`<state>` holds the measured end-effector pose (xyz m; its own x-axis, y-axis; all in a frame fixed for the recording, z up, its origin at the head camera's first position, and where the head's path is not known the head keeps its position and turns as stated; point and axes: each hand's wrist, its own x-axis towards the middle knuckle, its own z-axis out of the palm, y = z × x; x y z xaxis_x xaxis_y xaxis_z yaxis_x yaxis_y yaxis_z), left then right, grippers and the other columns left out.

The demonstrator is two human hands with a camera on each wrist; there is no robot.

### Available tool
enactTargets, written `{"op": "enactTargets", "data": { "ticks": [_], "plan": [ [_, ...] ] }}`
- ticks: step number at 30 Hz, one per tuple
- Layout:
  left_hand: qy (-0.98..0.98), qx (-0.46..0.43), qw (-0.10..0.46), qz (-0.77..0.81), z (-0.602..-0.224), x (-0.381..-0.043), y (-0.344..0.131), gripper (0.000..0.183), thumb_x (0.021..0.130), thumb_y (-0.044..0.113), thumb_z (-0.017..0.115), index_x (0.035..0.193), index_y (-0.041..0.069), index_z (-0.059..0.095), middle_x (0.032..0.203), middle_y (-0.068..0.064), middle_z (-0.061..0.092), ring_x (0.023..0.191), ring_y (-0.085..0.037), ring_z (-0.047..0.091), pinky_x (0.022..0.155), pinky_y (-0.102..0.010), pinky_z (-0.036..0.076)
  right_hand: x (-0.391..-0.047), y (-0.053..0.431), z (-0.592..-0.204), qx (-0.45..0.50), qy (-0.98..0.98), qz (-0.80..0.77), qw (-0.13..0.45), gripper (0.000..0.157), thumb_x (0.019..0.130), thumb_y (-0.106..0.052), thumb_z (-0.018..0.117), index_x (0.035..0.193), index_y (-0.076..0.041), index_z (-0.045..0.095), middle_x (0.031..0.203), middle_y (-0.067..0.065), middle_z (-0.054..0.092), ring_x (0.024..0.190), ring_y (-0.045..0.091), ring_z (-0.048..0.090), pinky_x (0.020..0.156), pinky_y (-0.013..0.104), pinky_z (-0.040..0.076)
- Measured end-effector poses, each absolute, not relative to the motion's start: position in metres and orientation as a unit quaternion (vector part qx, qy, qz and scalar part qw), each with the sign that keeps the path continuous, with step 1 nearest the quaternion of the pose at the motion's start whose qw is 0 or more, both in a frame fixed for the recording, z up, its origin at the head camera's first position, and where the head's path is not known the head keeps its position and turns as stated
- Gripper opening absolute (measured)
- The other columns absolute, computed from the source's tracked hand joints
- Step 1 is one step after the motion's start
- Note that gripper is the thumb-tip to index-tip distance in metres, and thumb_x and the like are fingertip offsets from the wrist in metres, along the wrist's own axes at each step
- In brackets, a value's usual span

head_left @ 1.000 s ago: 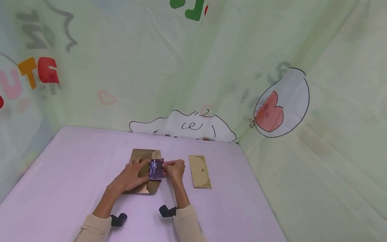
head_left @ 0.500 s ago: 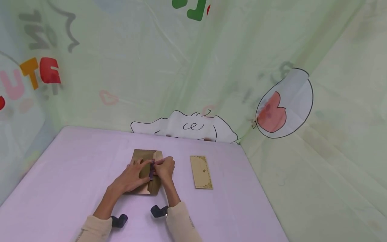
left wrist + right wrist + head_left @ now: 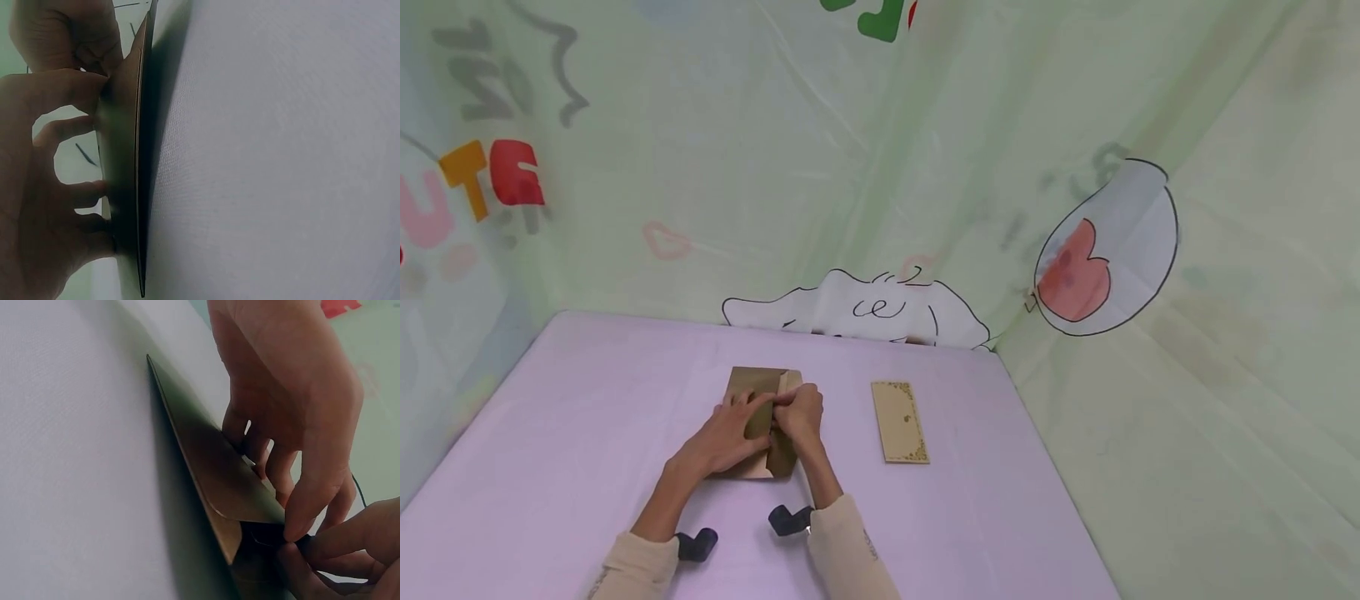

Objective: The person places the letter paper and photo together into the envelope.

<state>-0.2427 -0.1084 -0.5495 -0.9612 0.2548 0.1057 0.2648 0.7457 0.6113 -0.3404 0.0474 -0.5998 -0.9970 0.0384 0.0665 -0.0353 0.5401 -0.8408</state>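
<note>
A brown envelope (image 3: 756, 383) lies on the table, its flap side folded out to the right. My left hand (image 3: 722, 437) rests on it with fingers spread, the fingertips pressing its top face. At the envelope's mouth my right hand (image 3: 801, 412) pinches the dark photo card (image 3: 265, 532), now almost wholly hidden inside the envelope and behind the fingers. In the right wrist view, the left thumb and the right fingertips meet beside the mouth of the envelope (image 3: 219, 469). One long edge of the envelope (image 3: 122, 156) stands slightly off the table in the left wrist view.
A pale card with a gold ornamental border (image 3: 900, 423) lies to the right of the envelope. The table (image 3: 985, 517) has a lilac cloth, and printed curtains (image 3: 760, 167) hang behind and beside it. Black wrist cameras (image 3: 697, 545) sit at both cuffs.
My right hand has moved left, pushing the photo card into the envelope until the picture no longer shows in the head view. The left hand has stayed in place on the envelope.
</note>
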Motion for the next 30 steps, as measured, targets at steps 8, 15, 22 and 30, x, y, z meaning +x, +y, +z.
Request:
{"op": "enactTargets", "data": {
  "ticks": [8,15,22,30],
  "plan": [
    [-0.938,-0.135,0.002,-0.32,-0.548,-0.237,-0.104,0.07,0.098,0.035,0.075,0.16,0.016,0.052,0.164,-0.036,0.044,0.15,-0.065,0.04,0.111,-0.079,0.043,-0.302,0.06,-0.549,0.016,-0.839,0.542,0.052,0.012,0.079,0.012,0.077,0.087,0.006,0.084,0.077,0.018,0.081,0.059,0.022,0.077,0.055,0.027,0.061],
    [-0.934,-0.14,0.015,-0.327,-0.542,-0.235,-0.105,0.066,0.096,0.033,0.076,0.156,0.016,0.056,0.162,-0.038,0.045,0.148,-0.065,0.04,0.106,-0.08,0.045,-0.294,0.104,-0.516,-0.044,-0.867,0.464,0.174,0.011,0.085,0.007,0.082,0.096,0.007,0.084,0.079,0.016,0.08,0.065,0.016,0.07,0.066,0.031,0.058],
    [-0.93,-0.151,0.019,-0.335,-0.546,-0.235,-0.107,0.067,0.096,0.034,0.077,0.157,0.015,0.055,0.162,-0.04,0.044,0.149,-0.069,0.037,0.106,-0.081,0.043,-0.297,0.173,-0.52,-0.118,-0.866,0.425,0.234,0.024,0.085,0.005,0.084,0.108,0.009,0.082,0.093,0.022,0.079,0.088,0.037,0.076,0.085,0.053,0.06],
    [-0.928,-0.159,0.023,-0.337,-0.545,-0.233,-0.107,0.067,0.095,0.033,0.077,0.156,0.014,0.055,0.159,-0.043,0.044,0.146,-0.069,0.038,0.102,-0.081,0.045,-0.293,0.226,-0.532,-0.163,-0.884,0.361,0.25,0.016,0.085,0.007,0.073,0.096,0.019,0.071,0.096,0.035,0.07,0.096,0.052,0.066,0.08,0.066,0.054]
  ]
}}
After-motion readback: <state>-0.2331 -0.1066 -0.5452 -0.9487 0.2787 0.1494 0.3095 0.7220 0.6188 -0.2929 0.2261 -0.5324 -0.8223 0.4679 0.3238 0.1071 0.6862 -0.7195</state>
